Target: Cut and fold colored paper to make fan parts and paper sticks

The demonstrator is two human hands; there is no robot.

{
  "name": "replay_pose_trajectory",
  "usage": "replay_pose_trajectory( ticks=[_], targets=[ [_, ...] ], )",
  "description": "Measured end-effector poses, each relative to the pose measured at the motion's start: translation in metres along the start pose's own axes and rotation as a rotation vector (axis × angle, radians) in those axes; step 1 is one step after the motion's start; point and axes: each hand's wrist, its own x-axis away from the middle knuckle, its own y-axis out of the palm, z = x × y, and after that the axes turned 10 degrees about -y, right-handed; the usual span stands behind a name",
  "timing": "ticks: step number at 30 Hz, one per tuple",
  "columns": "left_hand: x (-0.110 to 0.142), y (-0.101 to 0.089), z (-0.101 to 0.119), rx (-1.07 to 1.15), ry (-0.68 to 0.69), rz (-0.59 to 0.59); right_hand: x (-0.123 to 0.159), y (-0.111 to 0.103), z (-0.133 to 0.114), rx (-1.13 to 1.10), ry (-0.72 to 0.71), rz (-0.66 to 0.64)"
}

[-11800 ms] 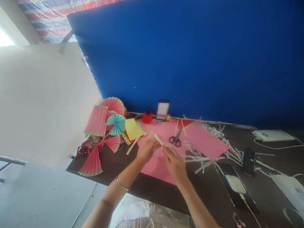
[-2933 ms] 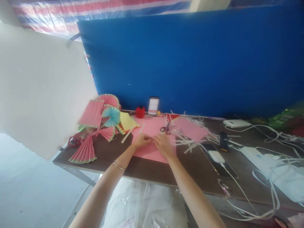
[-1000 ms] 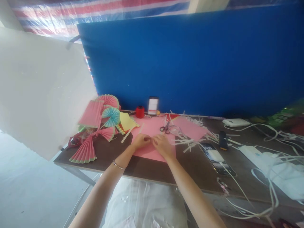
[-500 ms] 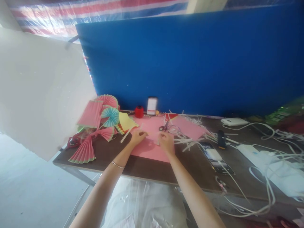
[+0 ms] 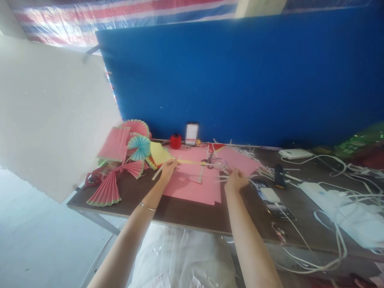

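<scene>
A thin strip, yellow at its left part and whitish toward the right, stretches between my hands above the pink paper. My left hand pinches its left end. At the other end, my right hand has its fingers closed on the strip, right of the paper. Under the strip lies a smaller pink piece with a pale green edge. Scissors rest behind the strip, beside a clear roll of tape.
Folded pink paper fans and a blue one are piled left. A red round object and a propped phone stand at the back. Rightward lie paper scraps, another phone and a cabled power strip.
My hands have moved apart, the right one going right and the left slightly left and up. The strip now spans the gap between them, and the green-edged piece is uncovered.
</scene>
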Motion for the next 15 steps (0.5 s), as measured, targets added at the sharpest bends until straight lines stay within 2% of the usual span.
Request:
replay_pose_trajectory(
  ticks=[4, 7, 9, 10, 13, 15],
  targets=[
    [-0.001, -0.002, -0.001, 0.056, -0.013, 0.001, -0.012, -0.006, 0.002, 0.087, -0.006, 0.150],
    [0.000, -0.002, -0.001, 0.089, -0.016, -0.029, -0.008, -0.008, -0.004, 0.155, -0.070, 0.182],
    [0.001, -0.001, 0.001, 0.103, -0.021, -0.065, 0.004, -0.007, -0.013, 0.211, -0.170, 0.137],
    [0.002, 0.000, 0.001, 0.108, -0.023, -0.087, 0.012, -0.005, -0.018, 0.235, -0.241, 0.089],
    [0.005, 0.002, 0.003, 0.115, -0.032, -0.152, 0.042, 0.000, -0.035, 0.388, -0.714, -0.341],
    [0.007, 0.003, 0.003, 0.113, -0.038, -0.193, 0.064, 0.004, -0.046, 0.391, -0.924, -0.556]
  ],
)
